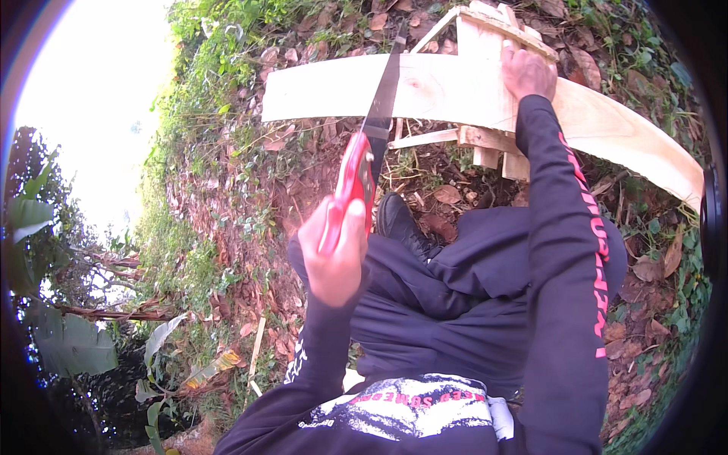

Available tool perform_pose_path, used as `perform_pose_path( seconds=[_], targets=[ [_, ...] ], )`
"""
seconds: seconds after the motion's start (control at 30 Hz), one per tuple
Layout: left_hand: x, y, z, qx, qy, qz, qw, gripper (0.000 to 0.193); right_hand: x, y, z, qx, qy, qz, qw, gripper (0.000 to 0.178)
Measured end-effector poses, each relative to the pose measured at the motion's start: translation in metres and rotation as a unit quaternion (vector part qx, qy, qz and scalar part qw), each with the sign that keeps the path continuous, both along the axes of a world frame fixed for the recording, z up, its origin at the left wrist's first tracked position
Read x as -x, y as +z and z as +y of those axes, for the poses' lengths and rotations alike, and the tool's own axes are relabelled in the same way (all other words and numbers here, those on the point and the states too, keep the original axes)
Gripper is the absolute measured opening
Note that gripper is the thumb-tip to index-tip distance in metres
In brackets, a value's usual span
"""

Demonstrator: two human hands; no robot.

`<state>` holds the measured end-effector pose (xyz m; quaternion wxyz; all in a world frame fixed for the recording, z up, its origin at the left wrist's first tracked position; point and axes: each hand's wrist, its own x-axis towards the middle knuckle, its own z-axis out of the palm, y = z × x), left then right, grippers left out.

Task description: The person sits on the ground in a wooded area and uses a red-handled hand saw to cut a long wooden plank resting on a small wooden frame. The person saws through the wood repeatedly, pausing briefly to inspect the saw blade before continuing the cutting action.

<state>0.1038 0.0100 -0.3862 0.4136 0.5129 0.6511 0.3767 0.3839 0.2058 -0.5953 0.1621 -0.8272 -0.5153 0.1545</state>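
My left hand is closed around the red handle of a handsaw. The saw's dark blade points away from me and crosses a long pale wooden board; I cannot tell whether its teeth are cut into the wood. Beneath the board's middle is a rough wooden stand of nailed-together pieces. My right hand, with its fingers bent down, grips the board and stand at the far edge. The fingertips are partly hidden, as is the join between board and stand.
Dry leaves and soil cover the ground, with green plants to the left. My black shoe and folded legs are just below the stand. A thin wood strip lies at lower left, near broad leaves.
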Motion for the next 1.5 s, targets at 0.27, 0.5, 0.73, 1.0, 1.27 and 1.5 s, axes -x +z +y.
perform_pose_path(
  seconds=[0.27, 0.5, 0.73, 1.0, 1.27, 1.5],
  targets=[
    [-0.010, -0.022, 0.037, -0.051, -0.031, 0.034, 0.998, 0.019, -0.001, -0.008, -0.005, -0.065, 0.009, -0.015, 0.998, 0.062],
    [-0.016, -0.043, 0.071, -0.075, -0.045, 0.005, 0.996, 0.011, 0.009, -0.009, 0.001, -0.058, -0.025, -0.003, 0.998, 0.065],
    [0.001, 0.007, -0.014, 0.007, 0.002, -0.059, 0.998, 0.019, -0.004, -0.011, -0.001, -0.096, -0.015, -0.035, 0.995, 0.066],
    [0.001, 0.007, 0.007, 0.004, -0.033, -0.044, 0.998, 0.018, -0.004, -0.007, -0.003, -0.045, 0.005, -0.008, 0.999, 0.069],
    [-0.009, -0.077, 0.140, -0.379, -0.193, 0.559, 0.712, 0.015, 0.013, -0.013, 0.004, -0.109, -0.030, -0.057, 0.992, 0.062],
    [0.001, -0.015, 0.035, -0.051, -0.055, 0.002, 0.997, 0.019, 0.002, -0.003, -0.004, -0.047, -0.052, -0.028, 0.997, 0.058]
  ],
)
